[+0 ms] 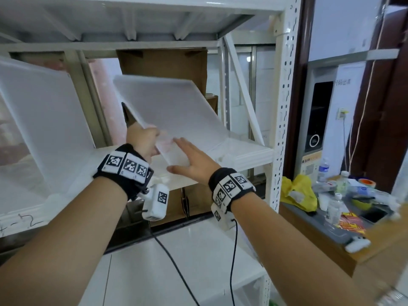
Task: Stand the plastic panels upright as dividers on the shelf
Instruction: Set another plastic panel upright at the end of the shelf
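White metal racking (284, 89) with perforated uprights fills the view, set in a cluttered room where a counter (326, 237) on the right carries a yellow plastic bag (298, 191), water bottles and loose packets, and a dark-screened wall terminal (318, 115) stands behind it. At chest height the white shelf (247, 151) is the working surface, with a brown cardboard box (163, 62) at its back and a lower white shelf beneath. On the left a translucent plastic panel (42, 120) already leans steeply on that shelf, tilted rather than truly upright. The second frosted panel (172, 109) is in the hands, its lower edge near or on the shelf front and its top tipped away toward the box, probably mid-swing from flat to standing. The left hand (143, 140) has its fingers clamped around the panel's near left edge, which gives a pivot and stops the sheet sliding. The right hand (192, 160) lies flat and spread, fingers loose, palm against the panel's lower face, apparently steadying or pushing it rather than gripping. Both wrists wear black bands with printed square markers (125, 166), and cables trail down from them.
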A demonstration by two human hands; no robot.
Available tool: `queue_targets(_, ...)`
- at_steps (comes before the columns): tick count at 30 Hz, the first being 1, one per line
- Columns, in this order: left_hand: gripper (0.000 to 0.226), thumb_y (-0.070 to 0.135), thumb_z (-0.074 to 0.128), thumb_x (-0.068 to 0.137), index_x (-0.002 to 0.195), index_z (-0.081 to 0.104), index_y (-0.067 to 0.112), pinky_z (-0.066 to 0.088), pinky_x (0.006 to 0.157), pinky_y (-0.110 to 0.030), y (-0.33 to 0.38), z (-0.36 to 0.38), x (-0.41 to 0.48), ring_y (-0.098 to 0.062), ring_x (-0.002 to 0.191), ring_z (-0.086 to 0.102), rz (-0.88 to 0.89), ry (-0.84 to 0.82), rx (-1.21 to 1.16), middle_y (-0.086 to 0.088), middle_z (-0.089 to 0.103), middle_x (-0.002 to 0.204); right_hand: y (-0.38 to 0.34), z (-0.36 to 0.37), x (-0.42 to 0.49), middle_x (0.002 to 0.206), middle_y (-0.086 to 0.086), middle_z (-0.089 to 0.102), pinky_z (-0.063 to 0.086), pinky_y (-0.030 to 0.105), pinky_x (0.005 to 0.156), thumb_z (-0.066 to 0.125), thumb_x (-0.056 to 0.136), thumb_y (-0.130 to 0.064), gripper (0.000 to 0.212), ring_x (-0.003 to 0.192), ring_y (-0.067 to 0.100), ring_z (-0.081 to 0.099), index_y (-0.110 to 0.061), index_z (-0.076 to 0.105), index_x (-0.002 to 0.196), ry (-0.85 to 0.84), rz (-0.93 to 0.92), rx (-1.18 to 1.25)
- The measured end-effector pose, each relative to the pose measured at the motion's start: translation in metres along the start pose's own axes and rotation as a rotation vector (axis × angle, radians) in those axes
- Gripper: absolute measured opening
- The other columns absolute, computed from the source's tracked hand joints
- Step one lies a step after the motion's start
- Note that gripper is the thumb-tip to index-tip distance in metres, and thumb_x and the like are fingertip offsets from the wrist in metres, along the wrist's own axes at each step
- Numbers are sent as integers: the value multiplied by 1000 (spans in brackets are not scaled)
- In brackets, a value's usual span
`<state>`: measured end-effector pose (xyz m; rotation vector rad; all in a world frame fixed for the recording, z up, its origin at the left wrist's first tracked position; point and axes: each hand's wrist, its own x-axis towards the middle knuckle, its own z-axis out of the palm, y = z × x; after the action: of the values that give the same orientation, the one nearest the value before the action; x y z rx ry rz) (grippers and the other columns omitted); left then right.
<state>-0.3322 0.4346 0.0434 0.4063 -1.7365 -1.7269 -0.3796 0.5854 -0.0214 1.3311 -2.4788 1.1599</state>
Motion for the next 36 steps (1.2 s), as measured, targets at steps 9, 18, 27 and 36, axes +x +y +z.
queue_targets(9, 55, 4, 47, 85, 135, 38, 24, 61, 74, -49, 45, 115, -12, -33, 93, 62, 125, -327, 449, -9, 54, 111, 34, -57, 18, 138, 15, 57, 38, 29, 87, 37, 104, -23, 55, 118, 31, 58, -17, 20, 155, 170, 156, 38)
queue_targets(18, 56, 10, 49, 86, 140, 34, 1, 57, 87, -52, 53, 172, 7, -43, 106, 64, 173, -349, 586, -24, 58, 125, 82, -80, 31, 147, 2, 52, 29, 50, 118, 39, 93, -44, 58, 137, 23, 45, -27, 42, 148, 205, 186, 231)
queue_targets(27, 34, 11, 39, 98, 131, 34, 8, 43, 105, -47, 46, 190, 32, -27, 106, 48, -4, -349, 449, -12, 46, 125, 80, -77, 39, 153, 6, 45, 23, 49, 121, 34, 95, -34, 59, 144, 24, 36, -17, 34, 152, 242, 168, 283)
queue_targets(36, 69, 4, 44, 93, 153, 11, 6, 52, 95, -50, 25, 184, 37, -42, 115, 59, 131, -373, 488, -26, 49, 137, 92, -59, 48, 140, 8, 57, 35, 53, 113, 34, 95, -26, 55, 129, 33, 52, -16, 39, 149, 254, 214, 326)
